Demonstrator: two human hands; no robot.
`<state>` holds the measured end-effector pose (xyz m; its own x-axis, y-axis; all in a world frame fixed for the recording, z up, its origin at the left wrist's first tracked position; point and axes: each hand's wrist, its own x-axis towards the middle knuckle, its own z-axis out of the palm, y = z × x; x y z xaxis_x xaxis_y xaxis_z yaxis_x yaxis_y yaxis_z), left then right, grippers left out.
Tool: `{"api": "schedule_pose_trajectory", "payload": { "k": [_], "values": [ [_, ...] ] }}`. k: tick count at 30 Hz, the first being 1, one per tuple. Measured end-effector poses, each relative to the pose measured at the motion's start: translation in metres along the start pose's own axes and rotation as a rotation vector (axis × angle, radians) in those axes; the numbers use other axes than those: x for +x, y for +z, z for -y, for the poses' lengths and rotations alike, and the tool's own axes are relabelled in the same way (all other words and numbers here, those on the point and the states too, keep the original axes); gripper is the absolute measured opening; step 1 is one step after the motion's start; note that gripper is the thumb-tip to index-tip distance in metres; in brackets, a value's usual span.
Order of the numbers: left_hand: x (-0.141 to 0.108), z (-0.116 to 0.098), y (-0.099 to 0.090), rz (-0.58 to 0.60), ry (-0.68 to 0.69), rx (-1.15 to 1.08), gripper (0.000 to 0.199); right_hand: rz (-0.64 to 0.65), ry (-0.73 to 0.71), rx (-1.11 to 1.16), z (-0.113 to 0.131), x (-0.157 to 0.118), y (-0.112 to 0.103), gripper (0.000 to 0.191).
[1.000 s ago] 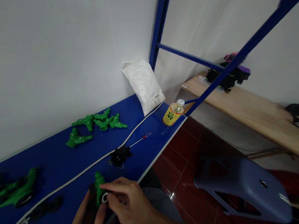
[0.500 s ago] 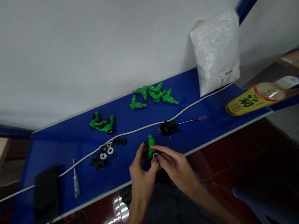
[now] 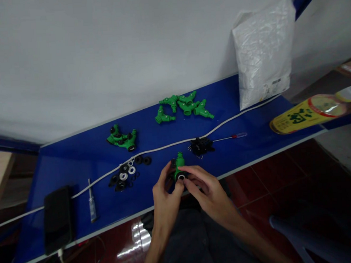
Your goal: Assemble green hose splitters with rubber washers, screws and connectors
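Observation:
A green Y-shaped hose connector (image 3: 180, 161) is held between both hands above the table's front edge. My left hand (image 3: 165, 187) is closed around its left side, thumb near the lower opening. My right hand (image 3: 202, 185) grips the other side, with its thumb and fingertips at that same opening, where a white ring (image 3: 181, 177) shows inside a black rim. The fingers hide much of the connector's lower part. Left of my hands lie black and white rings and washers (image 3: 123, 176). Beyond them sits a cluster of green connectors with black parts (image 3: 125, 141).
Several green connectors (image 3: 187, 107) lie by the wall. A heap of small black parts and screws (image 3: 200, 146) is beside a red-collared screwdriver (image 3: 238, 135). A white cable (image 3: 161, 148) crosses the blue table. Also there: phone (image 3: 58, 218), clear-handled screwdriver (image 3: 92, 208), bottle (image 3: 308, 113), white plastic package (image 3: 264, 58).
The camera view has shifted slightly. Both hands stay on the connector, the right thumb and fingers shifting a little at its lower opening.

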<state>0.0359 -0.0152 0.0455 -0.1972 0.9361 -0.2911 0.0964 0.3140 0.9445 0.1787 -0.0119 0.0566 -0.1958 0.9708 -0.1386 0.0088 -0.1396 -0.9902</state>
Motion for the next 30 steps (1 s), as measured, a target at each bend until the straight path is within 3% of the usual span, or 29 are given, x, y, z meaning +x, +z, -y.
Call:
{"api": "schedule_pose_trajectory", "payload": {
  "k": [4, 16, 23, 30],
  "values": [
    [0.0, -0.002, -0.001, 0.012, -0.022, -0.06, 0.057, 0.071, -0.081, -0.134, 0.003, -0.006, -0.004, 0.044],
    [-0.006, -0.007, -0.014, 0.14, -0.088, -0.11, 0.067, -0.024, 0.202, 0.149, -0.002, -0.003, 0.002, 0.046],
    [-0.005, -0.004, -0.018, 0.193, -0.127, -0.156, 0.069, -0.027, 0.215, 0.226, 0.002, -0.002, -0.003, 0.039],
    [-0.005, -0.002, -0.018, 0.166, -0.138, -0.146, 0.069, 0.003, 0.223, 0.228, 0.005, -0.001, -0.007, 0.035]
  ]
}}
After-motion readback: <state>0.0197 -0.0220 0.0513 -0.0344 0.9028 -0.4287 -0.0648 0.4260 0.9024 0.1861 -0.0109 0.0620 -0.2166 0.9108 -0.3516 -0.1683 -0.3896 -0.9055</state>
